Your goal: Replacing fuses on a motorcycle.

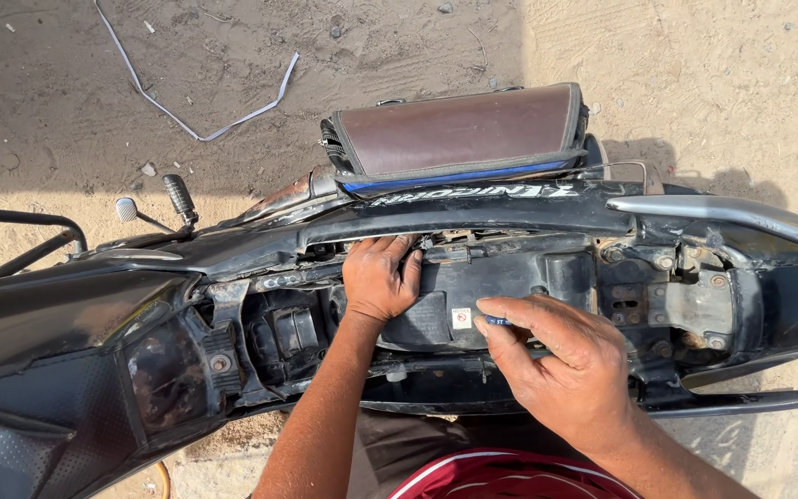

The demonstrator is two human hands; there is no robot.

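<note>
A motorcycle with its seat removed lies across the frame on sandy ground, its black fuel tank (57, 323) filling the lower left and a foot peg (180, 199) standing above it. Just left of centre, the person's left hand (379, 277) presses flat into the open under-seat bay (510, 277), fingers curled over the far frame rail (473, 211), gripping the rail's edge rather than any loose part. Right of centre, the right hand (561, 356) pinches a small blue-tipped tool (496, 321) between thumb and forefinger, closed firmly on it. The tip sits just beside the left wrist, over the dark tray. Done well, this step likely calls for the left hand to steady the bodywork while the tool stays square to its target. A brown saddlebag (459, 134) hangs beyond, and the chrome grab rail (741, 214) curves at right.
</note>
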